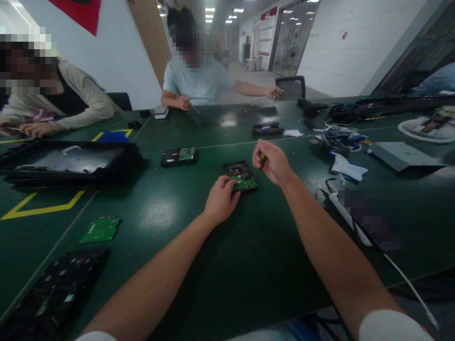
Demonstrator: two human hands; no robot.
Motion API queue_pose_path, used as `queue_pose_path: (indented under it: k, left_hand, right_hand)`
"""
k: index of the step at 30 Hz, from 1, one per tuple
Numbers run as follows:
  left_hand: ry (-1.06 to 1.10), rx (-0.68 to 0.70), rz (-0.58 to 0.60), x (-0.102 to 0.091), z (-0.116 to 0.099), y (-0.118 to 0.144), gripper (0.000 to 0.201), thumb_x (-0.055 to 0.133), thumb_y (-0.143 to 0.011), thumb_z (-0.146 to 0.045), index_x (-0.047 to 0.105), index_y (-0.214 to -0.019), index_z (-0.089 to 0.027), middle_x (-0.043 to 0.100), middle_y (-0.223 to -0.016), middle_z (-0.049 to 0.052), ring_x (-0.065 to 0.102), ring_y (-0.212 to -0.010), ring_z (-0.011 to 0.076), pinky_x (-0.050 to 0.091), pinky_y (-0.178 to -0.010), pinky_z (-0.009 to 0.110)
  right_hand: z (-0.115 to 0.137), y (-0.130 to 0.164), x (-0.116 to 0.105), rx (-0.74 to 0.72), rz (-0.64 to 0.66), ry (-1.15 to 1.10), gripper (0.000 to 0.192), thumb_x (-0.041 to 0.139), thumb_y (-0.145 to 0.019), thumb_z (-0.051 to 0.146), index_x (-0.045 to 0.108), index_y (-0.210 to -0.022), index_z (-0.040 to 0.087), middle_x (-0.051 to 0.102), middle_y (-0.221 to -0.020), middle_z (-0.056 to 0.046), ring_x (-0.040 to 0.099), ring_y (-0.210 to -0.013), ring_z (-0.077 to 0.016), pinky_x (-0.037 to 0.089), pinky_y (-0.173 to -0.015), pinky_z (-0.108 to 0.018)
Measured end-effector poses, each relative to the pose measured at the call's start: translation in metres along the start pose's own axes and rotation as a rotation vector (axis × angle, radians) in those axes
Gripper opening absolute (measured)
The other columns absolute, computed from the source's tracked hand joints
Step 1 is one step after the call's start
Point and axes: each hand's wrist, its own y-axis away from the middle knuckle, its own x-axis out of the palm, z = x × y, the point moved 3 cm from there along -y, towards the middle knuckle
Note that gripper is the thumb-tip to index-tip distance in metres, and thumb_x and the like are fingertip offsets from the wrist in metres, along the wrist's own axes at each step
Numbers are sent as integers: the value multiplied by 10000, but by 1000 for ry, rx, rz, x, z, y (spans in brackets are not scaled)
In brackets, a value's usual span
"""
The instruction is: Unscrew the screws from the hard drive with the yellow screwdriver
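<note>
Head view: hard drive [241, 175] lies board-up on the green table [170, 213], landmark for the rest. Left hand [221, 200] rests on the drive's near edge, fingers curled down on it, pinning it flat. Right hand [272, 163] hovers just right of the drive and above it, closed narrow around a small tool [262, 156] with a yellow bit showing; tip hidden. Second drive [178, 156] sits left of the drive, apart. Loose green board [100, 229] lies far left and nearer. Black tray [67, 162] far left. Two other people sit beyond the drive across the table.
</note>
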Motion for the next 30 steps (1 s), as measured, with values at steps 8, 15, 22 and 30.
queue_pose_path:
  k: [8,15,22,30]
  left_hand:
    - [-5,-4,12,0,0,0,355,644,-1001,-296,624,-1345,-207,546,-1374,155,620,-1257,329,565,-1084,542]
    - [2,-4,8,0,1,0,364,644,-1001,-294,620,-1354,-207,545,-1376,154,615,-1267,331,565,-1082,544]
    - [-3,-5,4,0,1,0,362,644,-1000,-294,621,-1354,-219,547,-1373,150,615,-1266,330,573,-1069,545]
    - [4,-3,3,0,1,-1,360,646,-997,-288,625,-1347,-207,545,-1375,155,615,-1266,329,564,-1085,544]
  right_hand:
    - [0,2,2,-7,49,36,487,742,-895,691,645,-759,234,506,-624,43,499,-582,-123,505,-690,-298]
    - [-2,-1,-2,0,24,-4,474,744,-899,665,648,-722,236,455,-585,60,402,-507,-108,508,-690,-314]
    - [-6,-3,-7,-18,18,-71,429,623,-960,588,739,-772,221,522,-624,30,480,-543,-117,526,-722,-313]
    - [-9,-1,-3,-60,-21,-35,283,835,-856,455,671,-778,238,627,-729,36,582,-660,-124,566,-876,-336]
